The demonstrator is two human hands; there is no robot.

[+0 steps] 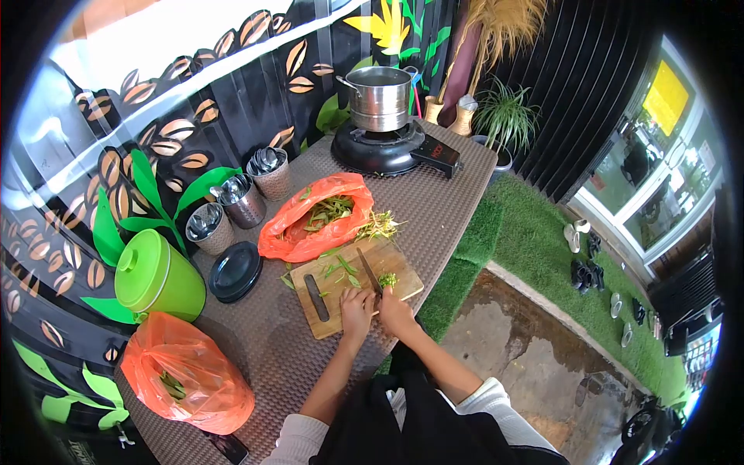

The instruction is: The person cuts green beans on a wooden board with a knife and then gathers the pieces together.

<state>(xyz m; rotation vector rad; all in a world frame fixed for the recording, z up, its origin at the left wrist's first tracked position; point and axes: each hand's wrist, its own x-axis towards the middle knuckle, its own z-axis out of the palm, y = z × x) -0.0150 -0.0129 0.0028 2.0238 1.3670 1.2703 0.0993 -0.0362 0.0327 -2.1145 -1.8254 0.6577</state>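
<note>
A wooden cutting board [329, 288] with a slot handle lies on the table before me. My right hand [395, 313] grips a knife [367, 267], its dark blade pointing away across the board. Close beside it, my left hand [357, 304] rests on the board with fingers bent and together; whatever lies under them is hidden. Chopped green stems [387, 280] sit just right of the blade. Loose green leaves [341, 267] are scattered left of it. Behind the board, an open orange plastic bag [298, 225] holds leafy greens [332, 211], with a bundle of cut stems [380, 225] at its right.
A steel pot [380, 105] stands on a black portable stove [376, 153] at the table's far end. Cutlery holders [242, 203], black plates [235, 271], a green lidded bucket [163, 279] and another orange bag [186, 376] line the left. The table's right edge [457, 232] drops to grass.
</note>
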